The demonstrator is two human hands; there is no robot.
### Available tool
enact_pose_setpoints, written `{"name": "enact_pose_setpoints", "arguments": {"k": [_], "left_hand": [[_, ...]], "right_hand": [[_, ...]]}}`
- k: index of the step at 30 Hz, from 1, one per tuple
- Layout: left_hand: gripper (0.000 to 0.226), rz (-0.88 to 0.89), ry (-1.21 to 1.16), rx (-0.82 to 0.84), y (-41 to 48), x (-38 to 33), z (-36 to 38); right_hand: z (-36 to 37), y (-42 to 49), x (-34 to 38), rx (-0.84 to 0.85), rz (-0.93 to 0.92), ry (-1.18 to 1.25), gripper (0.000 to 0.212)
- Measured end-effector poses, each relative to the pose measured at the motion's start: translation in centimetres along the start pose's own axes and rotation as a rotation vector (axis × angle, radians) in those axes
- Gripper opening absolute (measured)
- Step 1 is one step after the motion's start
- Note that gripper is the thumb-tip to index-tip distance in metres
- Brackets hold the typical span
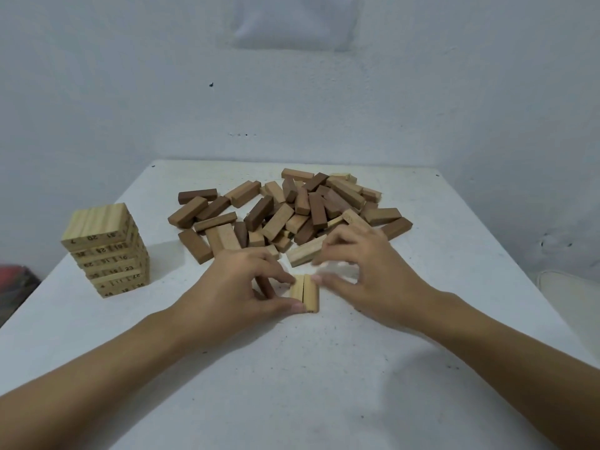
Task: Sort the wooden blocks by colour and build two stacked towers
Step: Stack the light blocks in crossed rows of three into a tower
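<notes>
Two light wooden blocks (304, 292) lie side by side on the white table (324, 368), in front of me. My left hand (246, 284) pinches them from the left, its thumb at their near end and its index finger at the far end. The thumb tip of my right hand (367, 274) touches the right block's side, while its other fingers arch above the table and hold nothing. A tower of light numbered blocks (107, 251) stands at the left. Behind my hands lies a mixed pile of light and dark brown blocks (285, 212). One light block (303, 254) lies at the pile's near edge.
The table ends close to the tower's left side and against a pale wall (292, 92) at the back. A dark red object (16, 280) sits below the table's left edge and a white object (568, 287) beyond its right edge.
</notes>
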State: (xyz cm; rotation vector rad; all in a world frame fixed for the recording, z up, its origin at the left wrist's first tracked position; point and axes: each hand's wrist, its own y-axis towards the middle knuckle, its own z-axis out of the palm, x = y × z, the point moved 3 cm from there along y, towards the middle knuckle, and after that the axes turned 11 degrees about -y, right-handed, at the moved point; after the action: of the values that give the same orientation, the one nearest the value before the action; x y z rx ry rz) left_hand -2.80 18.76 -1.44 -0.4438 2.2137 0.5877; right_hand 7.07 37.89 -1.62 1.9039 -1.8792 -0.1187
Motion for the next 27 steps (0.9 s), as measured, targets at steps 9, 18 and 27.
{"name": "enact_pose_setpoints", "arguments": {"k": [9, 18, 27], "left_hand": [[0.037, 0.111, -0.003, -0.052, 0.4, 0.3, 0.8], [0.034, 0.09, -0.095, -0.068, 0.6, 1.2, 0.9], [0.029, 0.083, -0.112, -0.073, 0.7, 1.3, 1.0]], "right_hand": [[-0.2, 4.4, -4.2, -0.055, 0.104, -0.349, 0.019], [-0.2, 6.3, -4.1, 0.112, 0.027, -0.493, 0.017], [0.2, 6.5, -4.2, 0.028, -0.118, -0.495, 0.016]]}}
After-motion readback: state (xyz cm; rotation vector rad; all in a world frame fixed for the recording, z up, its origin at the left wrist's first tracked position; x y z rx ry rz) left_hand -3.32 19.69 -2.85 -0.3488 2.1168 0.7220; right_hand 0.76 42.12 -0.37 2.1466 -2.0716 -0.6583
